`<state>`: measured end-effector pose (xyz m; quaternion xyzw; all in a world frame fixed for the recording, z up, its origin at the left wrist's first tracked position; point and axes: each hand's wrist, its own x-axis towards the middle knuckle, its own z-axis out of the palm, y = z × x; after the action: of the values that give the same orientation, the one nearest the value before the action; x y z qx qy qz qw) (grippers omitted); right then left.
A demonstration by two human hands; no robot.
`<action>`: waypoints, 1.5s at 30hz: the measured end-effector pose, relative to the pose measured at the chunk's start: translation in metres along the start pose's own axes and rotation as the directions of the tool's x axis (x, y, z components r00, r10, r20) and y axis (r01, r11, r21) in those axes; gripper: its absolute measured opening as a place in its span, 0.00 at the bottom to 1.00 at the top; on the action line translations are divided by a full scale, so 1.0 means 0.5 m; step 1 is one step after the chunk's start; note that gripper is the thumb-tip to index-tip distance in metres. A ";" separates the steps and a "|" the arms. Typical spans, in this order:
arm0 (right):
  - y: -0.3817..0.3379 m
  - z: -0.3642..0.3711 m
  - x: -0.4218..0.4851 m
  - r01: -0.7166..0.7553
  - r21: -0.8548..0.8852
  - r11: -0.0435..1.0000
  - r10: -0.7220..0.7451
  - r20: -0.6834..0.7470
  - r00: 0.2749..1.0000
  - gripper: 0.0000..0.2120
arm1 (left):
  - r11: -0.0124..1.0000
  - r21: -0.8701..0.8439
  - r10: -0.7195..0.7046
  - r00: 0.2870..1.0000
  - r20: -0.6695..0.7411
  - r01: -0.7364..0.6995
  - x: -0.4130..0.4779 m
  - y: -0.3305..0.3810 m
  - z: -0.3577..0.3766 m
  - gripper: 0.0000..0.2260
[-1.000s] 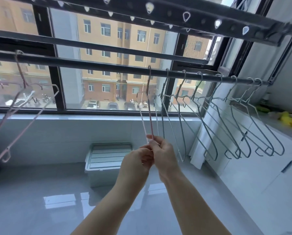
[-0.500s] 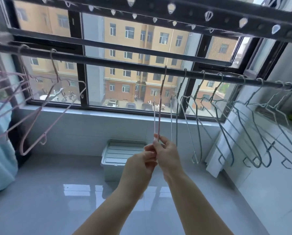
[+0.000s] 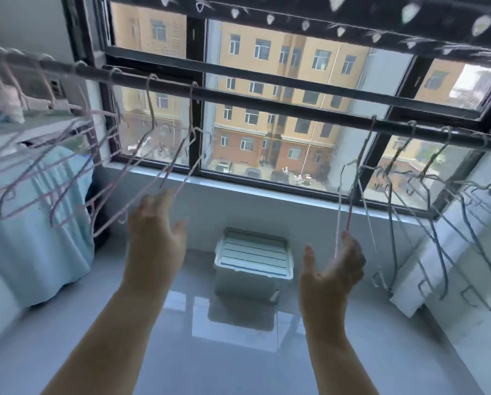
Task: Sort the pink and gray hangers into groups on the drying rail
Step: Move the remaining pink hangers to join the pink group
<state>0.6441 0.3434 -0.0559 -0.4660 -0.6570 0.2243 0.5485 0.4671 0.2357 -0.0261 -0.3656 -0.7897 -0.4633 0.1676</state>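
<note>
A dark drying rail [image 3: 267, 102] crosses the window. Several pink hangers [image 3: 67, 166] hang bunched at its left end. Several gray hangers [image 3: 438, 209] hang at the right. One lone pink hanger [image 3: 349, 201] hangs edge-on at the left side of the gray group. My right hand [image 3: 332, 266] is open, palm up, with the lone pink hanger's bottom end touching its fingers. My left hand [image 3: 153, 232] is open with its fingers raised at the lower bar of the nearest pink hanger [image 3: 178, 178]; blur hides whether they touch.
A lidded plastic storage box [image 3: 252, 258] sits on the glossy floor below the window sill. A light blue cloth [image 3: 39, 223] hangs at the left under the pink hangers. An upper rack with clips [image 3: 338, 21] runs overhead. White cabinets [image 3: 466, 252] stand at the right.
My hands have parted: both held the lone pink hanger's bottom, now the left has moved left to the pink group and the right has loosened. The view has turned left.
</note>
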 end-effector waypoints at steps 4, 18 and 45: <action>-0.082 0.064 -0.060 0.130 -0.042 0.991 -0.126 0.078 0.989 0.27 | 0.988 0.106 -0.129 0.984 0.120 0.116 0.036 -0.076 -0.025 0.25; -0.187 0.293 -0.102 -0.125 0.088 0.988 0.029 0.692 0.721 0.24 | 0.986 -0.115 -0.065 0.916 0.397 0.120 0.003 -0.131 0.025 0.08; -0.086 0.027 0.012 -0.359 0.502 0.787 0.273 0.239 0.932 0.11 | 0.734 -0.675 0.442 0.701 0.560 0.077 -0.093 0.039 0.120 0.15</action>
<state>0.6163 0.3314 -0.0222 -0.3780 -0.5201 0.5233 0.5592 0.5176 0.2733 -0.0732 -0.6274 -0.5356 -0.5171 -0.2285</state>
